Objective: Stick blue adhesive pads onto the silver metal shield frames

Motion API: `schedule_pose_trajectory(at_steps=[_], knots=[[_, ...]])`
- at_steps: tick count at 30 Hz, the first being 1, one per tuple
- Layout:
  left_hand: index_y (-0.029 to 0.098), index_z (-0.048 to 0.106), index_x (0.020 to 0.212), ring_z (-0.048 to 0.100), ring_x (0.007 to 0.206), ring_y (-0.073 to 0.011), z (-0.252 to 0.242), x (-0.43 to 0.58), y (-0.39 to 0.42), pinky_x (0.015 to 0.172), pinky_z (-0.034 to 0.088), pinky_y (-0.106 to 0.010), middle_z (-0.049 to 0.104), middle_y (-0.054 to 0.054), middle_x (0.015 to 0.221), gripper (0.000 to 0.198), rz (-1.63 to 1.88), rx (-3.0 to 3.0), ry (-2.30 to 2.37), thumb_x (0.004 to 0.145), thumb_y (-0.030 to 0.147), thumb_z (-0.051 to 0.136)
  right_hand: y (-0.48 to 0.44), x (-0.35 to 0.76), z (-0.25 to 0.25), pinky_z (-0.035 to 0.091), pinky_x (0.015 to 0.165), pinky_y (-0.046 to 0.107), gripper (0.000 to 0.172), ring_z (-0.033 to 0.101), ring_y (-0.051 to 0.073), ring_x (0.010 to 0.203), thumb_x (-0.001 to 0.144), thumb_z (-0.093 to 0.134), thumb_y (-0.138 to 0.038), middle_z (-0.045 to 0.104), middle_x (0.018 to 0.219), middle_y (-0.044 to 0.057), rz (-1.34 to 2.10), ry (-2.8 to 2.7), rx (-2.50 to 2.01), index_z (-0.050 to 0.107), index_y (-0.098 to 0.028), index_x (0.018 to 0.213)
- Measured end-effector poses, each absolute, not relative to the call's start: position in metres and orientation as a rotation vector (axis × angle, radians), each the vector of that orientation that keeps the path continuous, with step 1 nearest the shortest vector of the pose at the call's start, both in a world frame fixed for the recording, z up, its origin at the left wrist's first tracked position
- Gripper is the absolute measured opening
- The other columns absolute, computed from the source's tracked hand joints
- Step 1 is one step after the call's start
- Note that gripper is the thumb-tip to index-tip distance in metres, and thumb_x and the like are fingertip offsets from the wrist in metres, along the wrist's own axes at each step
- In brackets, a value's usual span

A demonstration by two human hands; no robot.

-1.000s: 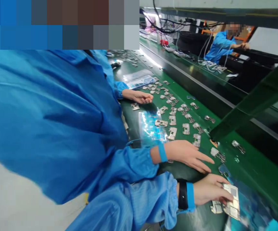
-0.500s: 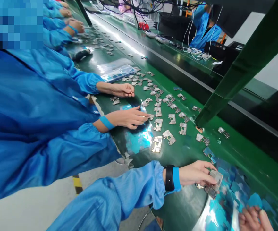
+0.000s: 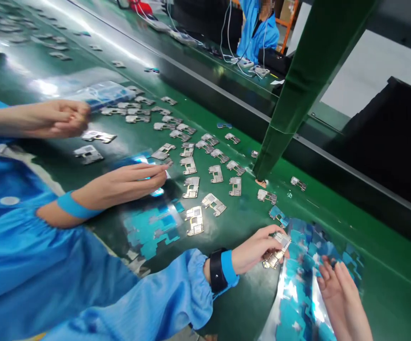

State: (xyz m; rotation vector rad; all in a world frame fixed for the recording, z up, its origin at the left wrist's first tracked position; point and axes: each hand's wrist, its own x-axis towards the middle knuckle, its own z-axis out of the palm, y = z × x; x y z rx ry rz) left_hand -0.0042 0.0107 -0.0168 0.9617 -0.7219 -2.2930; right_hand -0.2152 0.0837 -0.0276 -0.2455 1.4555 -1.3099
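Observation:
My left hand (image 3: 257, 248), with a black strap and a blue band at the wrist, pinches a phone circuit board (image 3: 282, 240). The board is tilted above the left edge of a clear sheet (image 3: 278, 298) covered with blue film pieces (image 3: 290, 310). Gold-edged board parts (image 3: 273, 259) show just below my fingers; whether they belong to the same board I cannot tell. My right hand (image 3: 345, 296) hovers over the right side of the sheet, fingers bent and apart, with nothing visible held. A blue-covered board (image 3: 278, 216) lies just beyond the sheet.
Several bare circuit boards (image 3: 215, 174) lie across the green table (image 3: 233, 213). At left, a co-worker's hands (image 3: 130, 184) work over another sheet of blue film (image 3: 151, 229). A green post (image 3: 279, 123) rises from the table. Another person (image 3: 258, 33) is at the far side.
The view has shifted right and closer. My left hand keeps the board, now tilted differently. My right hand has come further into view; the blue piece near its fingertips is no longer seen there.

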Motion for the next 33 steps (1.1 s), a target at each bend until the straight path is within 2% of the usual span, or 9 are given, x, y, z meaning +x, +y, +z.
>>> schedule_pose_trajectory(at_steps=[5, 9, 12, 16, 22, 25, 27, 30, 33], knots=[[0.013, 0.045, 0.095, 0.055, 0.057, -0.0093, -0.014, -0.004, 0.010, 0.049, 0.036, -0.017, 0.061, -0.005, 0.074, 0.033, -2.297, 0.968, -0.741, 0.066, 0.024, 0.057, 0.040, -0.226, 0.006, 0.053, 0.061, 0.018, 0.070, 0.060, 0.011, 0.085, 0.042, 0.086, -0.036, 0.058, 0.111, 0.003, -1.261, 1.516, -0.196, 0.053, -0.018, 0.102], [0.014, 0.045, 0.099, 0.054, 0.058, -0.0086, -0.013, -0.003, 0.009, 0.048, 0.033, -0.017, 0.061, -0.005, 0.076, 0.034, -2.290, 0.972, -0.760, 0.069, 0.025, 0.057, -0.025, -0.233, 0.009, 0.051, 0.066, 0.016, 0.061, 0.060, 0.007, 0.087, 0.055, 0.081, -0.042, 0.054, 0.123, 0.004, -1.337, 1.409, -0.533, 0.052, -0.019, 0.104], [0.014, 0.045, 0.101, 0.053, 0.058, -0.0084, -0.014, -0.001, 0.008, 0.048, 0.032, -0.017, 0.062, -0.006, 0.077, 0.035, -2.294, 0.992, -0.758, 0.070, 0.024, 0.057, -0.073, -0.238, -0.013, 0.050, 0.074, 0.016, 0.062, 0.059, 0.005, 0.091, 0.063, 0.076, -0.043, 0.052, 0.125, 0.003, -1.373, 1.296, -0.696, 0.048, -0.025, 0.115], [0.014, 0.044, 0.101, 0.052, 0.059, -0.0084, -0.013, 0.000, 0.007, 0.048, 0.031, -0.018, 0.061, -0.005, 0.076, 0.033, -2.277, 1.001, -0.769, 0.071, 0.023, 0.055, -0.108, -0.246, -0.045, 0.048, 0.077, 0.014, 0.059, 0.056, 0.001, 0.089, 0.065, 0.071, -0.052, 0.050, 0.126, 0.004, -1.365, 1.336, -0.782, 0.051, -0.019, 0.109], [0.014, 0.045, 0.101, 0.052, 0.062, -0.0087, -0.015, 0.001, 0.005, 0.051, 0.035, -0.019, 0.061, -0.005, 0.079, 0.032, -2.290, 1.011, -0.784, 0.074, 0.025, 0.056, -0.119, -0.282, -0.057, 0.048, 0.074, 0.022, 0.054, 0.056, 0.008, 0.084, 0.067, 0.067, -0.054, 0.059, 0.106, 0.009, -1.224, 1.640, -1.176, 0.058, -0.010, 0.097], [0.013, 0.044, 0.103, 0.053, 0.063, -0.0101, -0.017, 0.001, 0.004, 0.052, 0.036, -0.020, 0.061, -0.005, 0.078, 0.036, -2.291, 1.041, -0.785, 0.072, 0.026, 0.057, -0.148, -0.294, -0.060, 0.047, 0.081, 0.027, 0.048, 0.056, 0.011, 0.086, 0.068, 0.066, -0.049, 0.061, 0.098, 0.009, -1.067, 1.803, -1.472, 0.064, -0.010, 0.095], [0.013, 0.044, 0.104, 0.054, 0.063, -0.0111, -0.017, 0.001, 0.004, 0.053, 0.037, -0.021, 0.061, -0.006, 0.077, 0.040, -2.288, 1.069, -0.773, 0.070, 0.027, 0.058, -0.176, -0.293, -0.066, 0.046, 0.089, 0.034, 0.047, 0.055, 0.014, 0.089, 0.068, 0.067, -0.046, 0.061, 0.101, 0.009, -0.922, 1.857, -1.629, 0.066, -0.011, 0.099], [0.012, 0.045, 0.104, 0.054, 0.063, -0.0113, -0.015, 0.002, 0.002, 0.054, 0.038, -0.022, 0.061, -0.006, 0.078, 0.042, -2.278, 1.087, -0.775, 0.069, 0.030, 0.059, -0.211, -0.284, -0.081, 0.039, 0.102, 0.040, 0.050, 0.052, 0.022, 0.107, 0.066, 0.071, -0.042, 0.056, 0.113, 0.012, -0.773, 1.910, -1.824, 0.066, -0.010, 0.104], [0.012, 0.044, 0.107, 0.053, 0.064, -0.0109, -0.014, 0.003, 0.000, 0.058, 0.039, -0.023, 0.061, -0.006, 0.078, 0.046, -2.269, 1.109, -0.751, 0.068, 0.030, 0.059, -0.225, -0.279, -0.095, 0.036, 0.106, 0.040, 0.042, 0.047, 0.024, 0.116, 0.069, 0.068, -0.040, 0.051, 0.121, 0.015, -0.682, 1.966, -1.939, 0.068, -0.008, 0.098]])
